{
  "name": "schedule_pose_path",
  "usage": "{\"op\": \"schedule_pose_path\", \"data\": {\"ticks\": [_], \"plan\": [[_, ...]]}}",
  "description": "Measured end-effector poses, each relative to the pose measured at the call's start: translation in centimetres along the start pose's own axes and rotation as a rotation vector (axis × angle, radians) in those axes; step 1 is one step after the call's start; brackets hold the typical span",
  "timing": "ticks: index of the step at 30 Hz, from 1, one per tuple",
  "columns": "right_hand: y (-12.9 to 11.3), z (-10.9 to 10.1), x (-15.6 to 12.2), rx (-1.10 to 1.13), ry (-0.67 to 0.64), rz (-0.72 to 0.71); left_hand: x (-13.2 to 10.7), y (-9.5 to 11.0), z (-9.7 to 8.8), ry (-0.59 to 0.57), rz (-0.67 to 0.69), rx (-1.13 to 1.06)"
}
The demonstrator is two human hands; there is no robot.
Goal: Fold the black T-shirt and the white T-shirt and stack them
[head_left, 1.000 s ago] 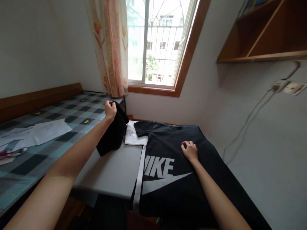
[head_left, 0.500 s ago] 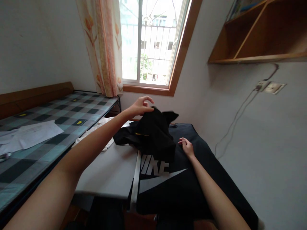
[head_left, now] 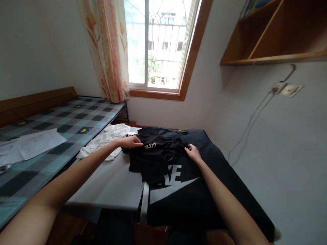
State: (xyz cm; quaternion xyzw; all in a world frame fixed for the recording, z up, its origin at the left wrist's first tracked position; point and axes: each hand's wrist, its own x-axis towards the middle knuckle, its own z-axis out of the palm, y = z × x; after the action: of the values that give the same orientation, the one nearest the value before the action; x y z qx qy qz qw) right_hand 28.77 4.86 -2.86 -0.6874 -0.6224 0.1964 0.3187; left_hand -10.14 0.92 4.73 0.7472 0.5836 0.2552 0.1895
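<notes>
A crumpled black shirt [head_left: 158, 157] with small white lettering lies spread between my hands. My left hand [head_left: 131, 141] pinches its left part beside the lettering. On the opposite side, my right hand [head_left: 193, 152] has its fingers closed on the shirt's right edge. Beneath it is a large black cover [head_left: 189, 207] printed with white NIKE letters and a swoosh, and a pale strap [head_left: 144, 200] runs down its left side. The shirt hides part of the print.
A white cloth garment [head_left: 104, 139] lies on the pale tabletop [head_left: 104, 187] at the left. Beyond it stands a bed with a checked mattress [head_left: 84, 115] and papers [head_left: 41, 144]. A wooden shelf [head_left: 270, 61] and cables [head_left: 249, 126] are on the right wall.
The black shirt was bunched and lifted from my left hand; now it lies lower and more spread. My left hand has moved down and left, and my right hand now grips the shirt's edge.
</notes>
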Motion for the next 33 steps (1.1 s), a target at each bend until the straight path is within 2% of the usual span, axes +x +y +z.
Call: {"op": "schedule_pose_path", "data": {"ticks": [3,6,8,10,13,15,17,19,21,22,23,24,26,27,30,33], "plan": [[-1.4,-0.1,0.0,0.291,-0.069,0.132,1.5,1.1,-0.2,-0.080,0.135,0.095],[-3.2,-0.5,-0.1,0.463,-0.013,0.115,2.1,2.7,0.3,-0.162,0.322,0.147],[-5.1,-0.7,-0.4,0.492,0.087,-0.019,2.2,4.0,1.2,-0.175,0.410,0.192],[-7.9,-0.9,-0.9,0.505,0.136,-0.220,2.4,5.4,2.2,-0.087,0.454,0.193],[-12.9,-0.9,-2.0,0.647,-0.025,-0.449,4.0,7.3,3.2,0.091,0.497,0.018],[-15.8,-0.9,-2.6,0.713,-0.142,-0.556,5.6,8.1,3.2,0.111,0.503,-0.146],[-17.6,-0.8,-3.1,0.744,-0.150,-0.613,7.4,8.3,2.7,0.104,0.460,-0.273],[-17.8,-0.2,-3.5,0.721,0.004,-0.562,8.6,7.8,1.8,0.174,0.389,-0.351],[-16.8,0.7,-3.9,0.630,0.175,-0.399,9.3,6.7,0.7,0.307,0.303,-0.415],[-16.0,1.4,-4.1,0.565,0.187,-0.302,9.4,6.0,0.2,0.370,0.251,-0.454],[-15.1,2.1,-4.4,0.495,0.122,-0.216,9.5,5.2,-0.2,0.422,0.194,-0.496],[-14.3,2.8,-4.8,0.427,-0.002,-0.152,9.4,4.3,-0.7,0.471,0.135,-0.539],[-12.9,4.2,-5.8,0.299,-0.265,-0.094,9.3,2.4,-1.6,0.570,0.017,-0.613],[-12.4,4.9,-6.4,0.249,-0.346,-0.094,9.2,1.4,-2.2,0.623,-0.036,-0.639],[-12.0,6.2,-7.8,0.175,-0.427,-0.154,8.9,-1.6,-3.8,0.756,-0.183,-0.646],[-12.7,6.3,-8.5,0.165,-0.422,-0.194,8.0,-4.2,-5.4,0.828,-0.269,-0.457]]}}
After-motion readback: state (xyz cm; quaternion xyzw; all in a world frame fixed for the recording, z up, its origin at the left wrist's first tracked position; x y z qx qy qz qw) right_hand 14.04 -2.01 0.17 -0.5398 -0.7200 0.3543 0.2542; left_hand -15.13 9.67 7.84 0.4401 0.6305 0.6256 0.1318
